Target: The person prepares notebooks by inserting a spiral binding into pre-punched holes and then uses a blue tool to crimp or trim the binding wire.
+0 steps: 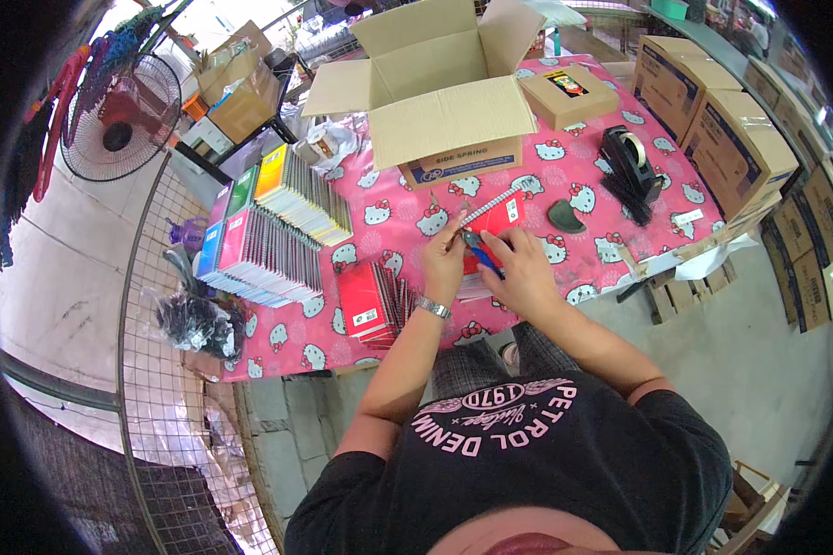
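Observation:
A red-covered spiral notebook (502, 214) lies in front of me on the pink table cover, its coil running along the upper left edge. My left hand (443, 261) is closed at the lower end of that coil, pinching the notebook's corner; the fingertips are partly hidden. In my right hand (528, 277) is a pair of pliers or cutters (480, 252) with blue and red handles, jaws at the coil's end. Just left of my left forearm sits a stack of red spiral notebooks (366, 301). Further left stand tall stacks of notebooks (268, 250) in several colours.
An open cardboard box (453, 125) stands at the back, with a closed brown box (570, 95) beside it. To the right are a dark green dish (565, 217), a tape dispenser (631, 157), black coils (628, 199) and large cartons (736, 139). A fan (118, 120) is far left.

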Available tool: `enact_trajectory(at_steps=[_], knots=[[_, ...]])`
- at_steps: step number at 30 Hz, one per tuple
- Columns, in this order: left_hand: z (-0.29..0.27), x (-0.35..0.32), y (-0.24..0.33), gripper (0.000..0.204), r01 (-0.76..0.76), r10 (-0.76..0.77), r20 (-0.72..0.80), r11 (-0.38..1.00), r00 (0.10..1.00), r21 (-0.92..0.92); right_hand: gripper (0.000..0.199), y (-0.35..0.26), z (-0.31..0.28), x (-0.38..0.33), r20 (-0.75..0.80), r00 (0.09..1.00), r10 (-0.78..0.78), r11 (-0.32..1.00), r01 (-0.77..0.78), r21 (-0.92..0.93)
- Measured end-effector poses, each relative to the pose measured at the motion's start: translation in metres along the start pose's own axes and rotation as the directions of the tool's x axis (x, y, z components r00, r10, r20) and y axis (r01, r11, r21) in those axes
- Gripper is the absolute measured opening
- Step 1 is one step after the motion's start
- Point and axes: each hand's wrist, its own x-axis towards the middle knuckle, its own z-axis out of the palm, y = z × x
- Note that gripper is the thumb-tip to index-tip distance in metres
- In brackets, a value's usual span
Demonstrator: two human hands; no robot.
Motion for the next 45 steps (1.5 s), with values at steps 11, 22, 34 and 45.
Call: enact_trajectory(at_steps=[11,22,34,45], knots=[[-0.086,-0.007,0.058,0.017,-0.128,0.183,-0.361,0.977,0.914,0.172,0.044,0.070,-0.006,-0.012,0.076,0.981,0.177,0.829,-0.191,0.526],[-0.198,-0.102,-0.009,0.020,0.434,-0.071,-0.550,0.701,0.832,0.566,0.045,0.251,0.036,-0.067,-0.002,0.948,0.320,0.918,-0.310,-0.248],[-0.074,-0.034,0.042,0.024,-0.326,0.292,0.181,0.592,0.939,0.737,0.025,0.330,0.003,-0.038,-0.257,0.895,0.366,0.580,-0.435,-0.688],[0.005,-0.011,0.033,0.029,-0.623,0.076,0.729,0.584,0.680,0.520,0.019,0.329,-0.018,-0.035,-0.058,0.864,0.500,0.811,-0.491,-0.318]])
